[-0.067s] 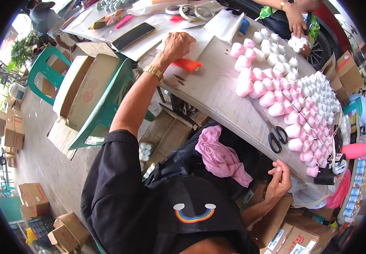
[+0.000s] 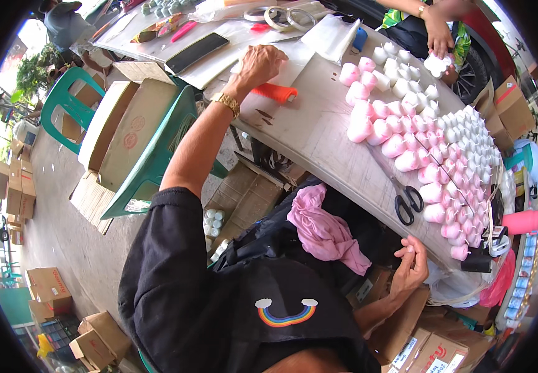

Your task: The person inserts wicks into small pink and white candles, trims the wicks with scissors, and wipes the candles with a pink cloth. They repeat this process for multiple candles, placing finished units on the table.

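My left hand point(image 2: 260, 64) reaches to the far side of the table, over thin plastic sheets. Its fingers are curled, and what they pinch, if anything, is hidden under the hand. Just nearer than it lies an orange roll point(image 2: 275, 93). At the table's near edge, my right hand point(image 2: 409, 266) hangs palm up with loosely bent fingers and nothing seen in them. Black-handled scissors point(image 2: 409, 205) rest on the table beyond it. Pink candles point(image 2: 399, 144) and white candles point(image 2: 468, 133) with wicks stand in dense rows on the right.
A black phone-like slab point(image 2: 196, 53) and tape rolls point(image 2: 275, 18) lie at the back of the table point(image 2: 318, 137). Another person's hand point(image 2: 440, 37) holds a white piece across from me. An open carton point(image 2: 129, 127) sits on a green chair point(image 2: 157, 171) to the left. A pink cloth point(image 2: 321, 227) hangs below the edge.
My left hand has shifted very slightly farther away. Nothing else has visibly moved.
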{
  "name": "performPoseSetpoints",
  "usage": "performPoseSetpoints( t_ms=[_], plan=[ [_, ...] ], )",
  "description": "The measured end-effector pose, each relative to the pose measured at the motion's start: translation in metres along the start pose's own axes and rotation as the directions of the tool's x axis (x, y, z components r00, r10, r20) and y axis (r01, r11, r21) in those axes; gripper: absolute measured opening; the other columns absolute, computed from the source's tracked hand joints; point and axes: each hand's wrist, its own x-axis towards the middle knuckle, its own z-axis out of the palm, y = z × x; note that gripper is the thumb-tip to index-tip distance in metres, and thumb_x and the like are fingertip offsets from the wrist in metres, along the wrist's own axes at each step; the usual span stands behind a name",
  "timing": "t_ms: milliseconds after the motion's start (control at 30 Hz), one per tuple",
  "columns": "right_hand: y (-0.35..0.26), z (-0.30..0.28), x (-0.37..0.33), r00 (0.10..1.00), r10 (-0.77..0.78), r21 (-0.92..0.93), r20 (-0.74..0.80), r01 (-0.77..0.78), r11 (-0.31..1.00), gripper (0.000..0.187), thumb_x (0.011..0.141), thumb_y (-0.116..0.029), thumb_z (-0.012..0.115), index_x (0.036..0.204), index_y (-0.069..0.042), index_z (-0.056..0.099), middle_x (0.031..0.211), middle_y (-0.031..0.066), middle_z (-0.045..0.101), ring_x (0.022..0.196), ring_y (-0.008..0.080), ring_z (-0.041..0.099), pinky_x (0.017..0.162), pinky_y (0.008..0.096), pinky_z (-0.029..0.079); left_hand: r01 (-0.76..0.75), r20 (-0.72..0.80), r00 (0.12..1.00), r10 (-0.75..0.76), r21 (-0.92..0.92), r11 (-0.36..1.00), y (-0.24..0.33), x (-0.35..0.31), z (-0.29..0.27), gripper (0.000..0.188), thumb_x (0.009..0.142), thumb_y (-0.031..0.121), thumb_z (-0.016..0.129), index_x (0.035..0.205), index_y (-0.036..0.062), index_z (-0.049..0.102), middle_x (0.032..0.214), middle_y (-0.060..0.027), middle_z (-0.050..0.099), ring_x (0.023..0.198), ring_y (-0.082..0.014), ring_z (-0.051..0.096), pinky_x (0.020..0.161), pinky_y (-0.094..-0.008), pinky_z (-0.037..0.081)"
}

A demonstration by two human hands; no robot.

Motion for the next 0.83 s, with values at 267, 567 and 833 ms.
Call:
performPoseSetpoints(
  t_ms=[267, 567, 833],
  plan=[
    [-0.006, -0.011, 0.003, 0.997, 0.075, -0.081, 0.002, -0.074, 0.994, 0.022, 0.097, -0.007, 0.050, 0.112, 0.002, 0.065, 0.094, 0.0122, 0.070, 0.068, 0.0149, 0.059, 0.067, 0.0276, 0.049, -0.145, -0.252, 0.957, 0.142, 0.006, 0.989, 0.039, -0.023, -0.034, 0.046, 0.090, 0.040, 0.065, 0.127, 0.0140, 0.061, 0.128, -0.0112, 0.060, 0.122, -0.0306, 0.054, 0.106, -0.0667, 0.026],
    [-0.013, -0.024, 0.006, 0.994, 0.109, -0.071, -0.031, -0.111, 0.991, 0.019, 0.092, 0.001, 0.054, 0.105, 0.001, 0.068, 0.090, 0.0104, 0.069, 0.071, 0.0143, 0.063, 0.064, 0.0265, 0.051, -0.264, -0.225, 0.954, 0.199, -0.311, 0.913, 0.160, -0.130, -0.054, 0.041, 0.084, 0.008, 0.065, 0.126, 0.0075, 0.063, 0.129, -0.0167, 0.057, 0.119, -0.0326, 0.057, 0.112, -0.0581, 0.028],
    [-0.011, -0.043, -0.002, 0.987, 0.152, -0.144, -0.053, -0.158, 0.977, 0.017, 0.092, -0.003, 0.058, 0.105, -0.001, 0.069, 0.093, 0.0106, 0.070, 0.075, 0.0166, 0.068, 0.065, 0.0262, 0.053, -0.409, -0.233, 0.911, 0.341, -0.396, 0.822, 0.176, -0.176, -0.036, 0.036, 0.087, 0.019, 0.063, 0.122, 0.0087, 0.065, 0.136, -0.0193, 0.051, 0.116, -0.0362, 0.059, 0.110, -0.0591, 0.034]
  ],
)
